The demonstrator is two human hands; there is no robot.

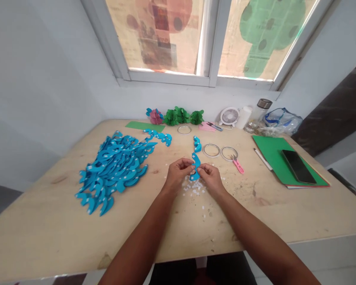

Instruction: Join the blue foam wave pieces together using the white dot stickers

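Between my two hands is a curved blue paper cutout with small white squares on it. My left hand pinches its left side, and my right hand pinches its right edge. Small white paper bits lie scattered on the table just below the fingers. Another blue cutout rests right behind the held one. To the left spreads a large heap of similar blue cutouts, many bearing white squares. A few more blue pieces lie behind that heap.
Tape rolls and pink-handled snips lie right of my hands. Farther right are green sheets with a phone on top. Paper flowers, a small fan and a glass bottle line the wall.
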